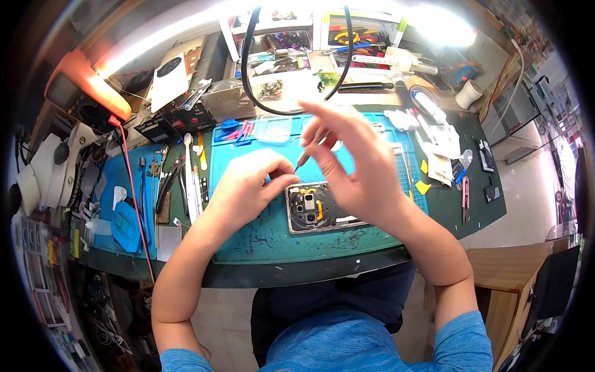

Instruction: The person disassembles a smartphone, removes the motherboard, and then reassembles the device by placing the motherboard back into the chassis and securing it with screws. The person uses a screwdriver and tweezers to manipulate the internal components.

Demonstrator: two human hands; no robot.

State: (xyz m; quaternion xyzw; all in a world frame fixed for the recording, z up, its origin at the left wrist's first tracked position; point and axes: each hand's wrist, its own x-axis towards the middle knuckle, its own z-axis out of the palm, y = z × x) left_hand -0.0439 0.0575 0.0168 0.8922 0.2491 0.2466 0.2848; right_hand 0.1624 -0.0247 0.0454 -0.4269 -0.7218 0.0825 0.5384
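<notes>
Steadying an opened phone while a thin tool works at its top edge

My left hand (248, 189) has its fingertips pinched together on the top left corner of the phone (319, 208), which lies back-open near the front of the blue mat (248, 239); my right hand (353, 167), above the phone, is clamped on a thin tool (304, 160) angled down at that corner. I judge it best to press the phone flat and keep the tip shallow. Tweezers (188, 177) lie left of the phone.

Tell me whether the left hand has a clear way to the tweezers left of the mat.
Probably yes: the left hand rests by the opened phone, and the tweezers lie uncovered just beside it, nothing between.
</notes>
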